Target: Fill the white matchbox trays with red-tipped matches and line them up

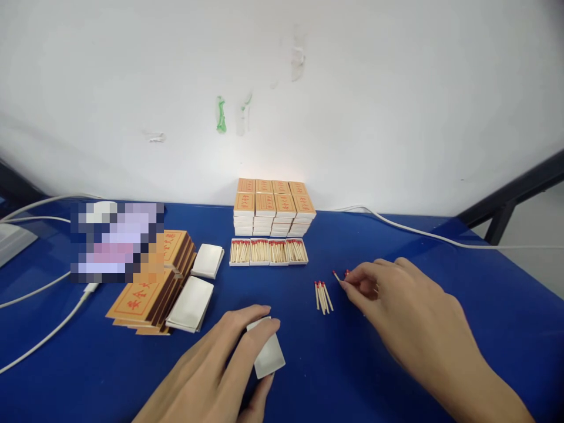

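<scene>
Near the front middle, my left hand (pixel 215 367) grips a small white matchbox tray (pixel 269 356), fingers over its far end and thumb at its near side. I cannot see whether anything lies inside it. Farther right, my right hand (pixel 405 311) is closed in a pinch on a red-tipped match (pixel 336 275). Another red head shows beside those fingertips, partly covered. A small group of loose matches (pixel 324 297) lies on the table between the two hands. Beyond them, several open trays (pixel 268 263) filled with matches stand side by side.
Stacked orange-topped matchboxes (pixel 265 204) stand against the wall. At left are matchbox sleeves (pixel 141 296), white trays (pixel 190 302) in piles, and a pixelated area (pixel 118 241). White cables (pixel 48 341) cross the blue table (pixel 304 393) at left and back right.
</scene>
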{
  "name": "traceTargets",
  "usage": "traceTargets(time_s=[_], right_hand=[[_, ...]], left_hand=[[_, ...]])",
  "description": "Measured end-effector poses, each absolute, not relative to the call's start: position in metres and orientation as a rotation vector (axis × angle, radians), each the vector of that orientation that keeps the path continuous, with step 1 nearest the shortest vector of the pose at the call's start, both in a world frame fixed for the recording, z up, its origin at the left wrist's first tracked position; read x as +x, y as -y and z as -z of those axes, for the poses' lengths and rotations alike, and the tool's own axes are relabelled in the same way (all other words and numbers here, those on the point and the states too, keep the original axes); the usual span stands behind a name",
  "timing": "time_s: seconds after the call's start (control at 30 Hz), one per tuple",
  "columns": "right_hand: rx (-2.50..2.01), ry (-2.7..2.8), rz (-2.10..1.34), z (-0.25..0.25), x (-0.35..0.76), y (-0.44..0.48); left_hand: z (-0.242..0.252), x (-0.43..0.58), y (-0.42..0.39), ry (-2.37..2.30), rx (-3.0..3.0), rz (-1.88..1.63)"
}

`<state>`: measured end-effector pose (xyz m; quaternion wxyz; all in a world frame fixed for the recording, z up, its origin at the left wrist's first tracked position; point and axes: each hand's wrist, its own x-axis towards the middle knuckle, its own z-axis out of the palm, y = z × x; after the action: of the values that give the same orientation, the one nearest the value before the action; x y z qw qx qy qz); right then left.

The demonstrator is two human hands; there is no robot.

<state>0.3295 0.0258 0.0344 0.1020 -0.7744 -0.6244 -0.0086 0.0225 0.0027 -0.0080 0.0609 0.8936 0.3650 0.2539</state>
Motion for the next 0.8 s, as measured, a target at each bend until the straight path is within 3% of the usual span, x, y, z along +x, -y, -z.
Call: traceTargets(time_s=[0.27,0.53,0.8], right_hand=[[-2.213,1.942,-0.24,-0.039,0.318,-0.022],[-2.255,1.798,0.016,-0.04,0.34,-0.023],[-2.372,1.883,-0.189,-0.043,0.325,-0.024]], left_hand=[[0.01,0.024,-0.003,-1.094,2.725,-0.76],[0.011,0.023,-0.003,-1.106,2.698,-0.76],[0.012,0.024,-0.006,-1.114,2.738,-0.734]])
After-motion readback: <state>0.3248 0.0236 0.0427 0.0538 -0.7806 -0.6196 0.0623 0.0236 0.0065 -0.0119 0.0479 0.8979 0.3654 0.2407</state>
